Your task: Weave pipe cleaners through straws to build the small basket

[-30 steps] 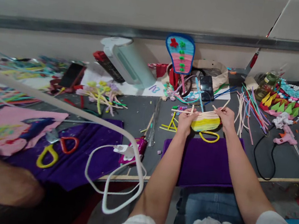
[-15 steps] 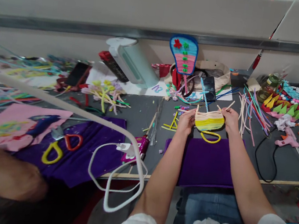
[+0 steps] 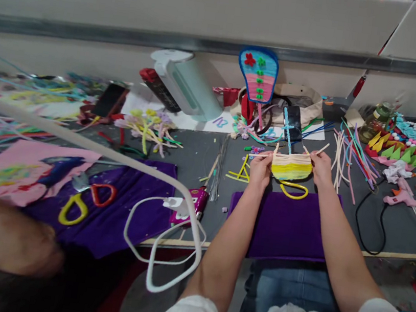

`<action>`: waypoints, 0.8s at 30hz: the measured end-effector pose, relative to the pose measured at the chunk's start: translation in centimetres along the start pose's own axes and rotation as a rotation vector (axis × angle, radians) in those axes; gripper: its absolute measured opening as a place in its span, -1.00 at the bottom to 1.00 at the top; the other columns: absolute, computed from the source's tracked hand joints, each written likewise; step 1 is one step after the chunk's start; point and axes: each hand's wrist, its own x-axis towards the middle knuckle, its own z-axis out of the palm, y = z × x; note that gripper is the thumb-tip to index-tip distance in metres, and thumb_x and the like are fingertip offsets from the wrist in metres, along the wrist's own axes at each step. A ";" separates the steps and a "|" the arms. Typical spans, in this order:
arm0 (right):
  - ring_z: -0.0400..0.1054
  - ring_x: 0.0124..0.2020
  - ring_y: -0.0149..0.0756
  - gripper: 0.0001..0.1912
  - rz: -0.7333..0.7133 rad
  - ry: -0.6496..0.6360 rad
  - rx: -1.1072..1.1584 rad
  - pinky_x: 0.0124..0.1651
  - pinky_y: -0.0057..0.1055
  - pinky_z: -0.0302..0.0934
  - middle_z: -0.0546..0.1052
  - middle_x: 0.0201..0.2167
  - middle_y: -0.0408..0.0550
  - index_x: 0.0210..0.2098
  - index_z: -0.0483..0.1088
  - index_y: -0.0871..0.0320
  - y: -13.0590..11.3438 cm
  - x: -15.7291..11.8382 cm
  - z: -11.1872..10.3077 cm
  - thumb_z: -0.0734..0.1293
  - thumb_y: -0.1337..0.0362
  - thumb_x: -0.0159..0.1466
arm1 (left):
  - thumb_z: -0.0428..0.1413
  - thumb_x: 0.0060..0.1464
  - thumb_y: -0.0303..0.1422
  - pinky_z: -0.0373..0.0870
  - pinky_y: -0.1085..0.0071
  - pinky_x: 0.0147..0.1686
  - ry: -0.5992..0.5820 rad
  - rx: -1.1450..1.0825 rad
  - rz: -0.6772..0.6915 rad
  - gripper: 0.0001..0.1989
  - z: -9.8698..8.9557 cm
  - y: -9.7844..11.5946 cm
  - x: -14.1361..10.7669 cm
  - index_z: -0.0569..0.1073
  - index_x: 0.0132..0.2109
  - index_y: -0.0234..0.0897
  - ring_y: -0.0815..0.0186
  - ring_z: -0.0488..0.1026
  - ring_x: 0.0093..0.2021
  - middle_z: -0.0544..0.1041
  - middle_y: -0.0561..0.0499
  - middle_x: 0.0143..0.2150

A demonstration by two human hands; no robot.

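Observation:
Between my two hands is a rounded craft piece (image 3: 291, 169) woven from pipe cleaners, with yellow rows below and cream rows on top. A blue pipe-cleaner stem (image 3: 287, 128) stands up beyond its top edge, and a yellow loop (image 3: 298, 191) hangs at the near side. My left hand (image 3: 261, 169) pinches the left end of the top cream strand. My right hand (image 3: 321, 168) grips the piece at its upper right corner, where loose cream ends stick out. Both hands are above the far edge of a purple cloth pad (image 3: 286, 229).
A finished blue and pink paddle shape (image 3: 258, 75) leans at the back beside a pale kettle-like container (image 3: 187, 86). Loose pipe cleaners (image 3: 354, 161) and a pink glue gun (image 3: 404, 194) lie right. Scissors (image 3: 87, 201), a white cable (image 3: 165, 181) and another person's arm (image 3: 7, 236) are left.
The view has shifted slightly. Both hands keep nearly the same place and hold on the woven piece; the other person's arm has moved a little.

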 end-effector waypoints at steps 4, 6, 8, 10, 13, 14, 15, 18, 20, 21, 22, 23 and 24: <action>0.45 -0.47 -0.29 -0.91 0.016 0.012 -0.139 -0.32 -0.35 0.35 0.54 -0.55 -0.18 -0.42 0.29 0.10 0.2 -0.1 0.0 0.30 0.32 0.05 | 0.32 -0.20 -0.49 0.48 0.21 -0.06 0.006 -0.029 0.020 -0.81 -0.1 -0.1 0.3 0.48 -0.37 -0.31 0.15 0.60 -0.19 0.63 -0.08 -0.36; 0.42 -0.51 -0.31 -0.91 -0.005 0.011 -0.166 -0.34 -0.35 0.34 0.52 -0.56 -0.19 -0.42 0.28 0.11 0.3 -0.1 -0.1 0.30 0.31 0.04 | 0.31 -0.19 -0.49 0.47 0.20 -0.03 0.017 -0.033 0.005 -0.81 -0.1 0.0 0.3 0.47 -0.37 -0.31 0.14 0.60 -0.15 0.63 -0.07 -0.37; 0.41 -0.52 -0.31 -0.89 -0.044 0.011 -0.158 -0.35 -0.35 0.33 0.51 -0.56 -0.19 -0.42 0.28 0.10 0.3 -0.1 0.0 0.30 0.30 0.03 | 0.29 -0.17 -0.50 0.47 0.24 -0.03 0.024 -0.039 -0.035 -0.84 -0.1 0.2 0.3 0.47 -0.38 -0.31 0.16 0.60 -0.15 0.63 -0.06 -0.38; 0.41 -0.50 -0.31 -0.87 -0.090 0.017 -0.143 -0.34 -0.36 0.33 0.51 -0.55 -0.20 -0.40 0.26 0.09 0.4 -0.1 0.1 0.30 0.28 0.03 | 0.28 -0.14 -0.48 0.48 0.30 -0.04 0.010 -0.053 -0.085 -0.85 -0.1 0.4 0.2 0.48 -0.36 -0.31 0.20 0.60 -0.16 0.63 -0.06 -0.37; 0.41 -0.49 -0.33 -0.83 -0.154 0.012 -0.127 -0.35 -0.39 0.31 0.50 -0.54 -0.22 -0.39 0.26 0.08 0.4 -0.3 0.4 0.32 0.23 0.03 | 0.32 -0.14 -0.37 0.50 0.31 -0.10 -0.038 -0.031 -0.174 -0.79 0.1 0.6 -0.2 0.52 -0.29 -0.31 0.21 0.59 -0.19 0.64 -0.07 -0.31; 0.40 -0.49 -0.34 -0.82 -0.177 0.007 -0.128 -0.35 -0.40 0.30 0.49 -0.55 -0.23 -0.39 0.27 0.08 0.4 -0.4 0.5 0.33 0.22 0.03 | 0.35 -0.17 -0.34 0.50 0.31 -0.12 -0.053 -0.004 -0.200 -0.74 0.2 0.6 -0.3 0.53 -0.28 -0.32 0.21 0.59 -0.21 0.64 -0.08 -0.30; 0.40 -0.49 -0.35 -0.81 -0.199 -0.002 -0.131 -0.36 -0.42 0.29 0.48 -0.55 -0.24 -0.39 0.27 0.08 0.3 -0.6 0.6 0.34 0.20 0.02 | 0.37 -0.21 -0.31 0.50 0.32 -0.15 -0.062 0.028 -0.218 -0.69 0.2 0.6 -0.5 0.54 -0.28 -0.33 0.21 0.59 -0.24 0.64 -0.08 -0.31; 0.41 -0.45 -0.35 -0.78 -0.241 -0.042 -0.135 -0.35 -0.45 0.27 0.47 -0.56 -0.24 -0.37 0.30 0.08 0.0 -1.1 1.1 0.36 0.15 0.03 | 0.44 -0.37 -0.29 0.48 0.35 -0.21 -0.073 0.112 -0.185 -0.59 0.5 0.6 -0.9 0.56 -0.31 -0.35 0.23 0.57 -0.32 0.62 -0.05 -0.38; 0.41 -0.45 -0.36 -0.76 -0.242 -0.064 -0.119 -0.35 -0.45 0.27 0.48 -0.55 -0.25 -0.35 0.31 0.08 -0.4 -1.5 1.3 0.36 0.12 0.04 | 0.47 -0.44 -0.28 0.46 0.36 -0.22 -0.086 0.143 -0.134 -0.56 0.7 0.7 -1.2 0.56 -0.33 -0.35 0.24 0.57 -0.33 0.61 -0.03 -0.40; 0.40 -0.47 -0.36 -0.75 -0.239 -0.068 -0.108 -0.36 -0.46 0.27 0.48 -0.55 -0.25 -0.34 0.31 0.08 -0.6 -1.6 1.4 0.37 0.12 0.05 | 0.47 -0.46 -0.27 0.45 0.36 -0.22 -0.098 0.152 -0.115 -0.55 0.8 0.8 -1.3 0.56 -0.33 -0.34 0.23 0.56 -0.32 0.61 -0.03 -0.39; 0.39 -0.48 -0.38 -0.75 -0.236 -0.070 -0.097 -0.37 -0.46 0.27 0.48 -0.55 -0.25 -0.34 0.31 0.08 -0.7 -1.8 1.4 0.37 0.11 0.05 | 0.47 -0.47 -0.26 0.45 0.36 -0.21 -0.112 0.159 -0.106 -0.54 0.9 0.9 -1.4 0.57 -0.33 -0.34 0.23 0.56 -0.31 0.61 -0.04 -0.38; 0.37 -0.50 -0.39 -0.75 -0.234 -0.071 -0.085 -0.38 -0.46 0.27 0.47 -0.55 -0.26 -0.35 0.31 0.08 -0.9 -1.9 1.5 0.37 0.11 0.05 | 0.47 -0.47 -0.25 0.45 0.35 -0.21 -0.126 0.164 -0.103 -0.54 1.0 0.9 -1.5 0.57 -0.33 -0.34 0.22 0.56 -0.30 0.62 -0.05 -0.38; 0.36 -0.52 -0.40 -0.75 -0.233 -0.073 -0.072 -0.39 -0.46 0.26 0.47 -0.55 -0.26 -0.36 0.30 0.08 -1.0 -1.9 1.5 0.38 0.11 0.05 | 0.47 -0.47 -0.25 0.45 0.35 -0.21 -0.139 0.166 -0.101 -0.54 1.0 1.0 -1.5 0.57 -0.33 -0.33 0.22 0.56 -0.30 0.62 -0.06 -0.37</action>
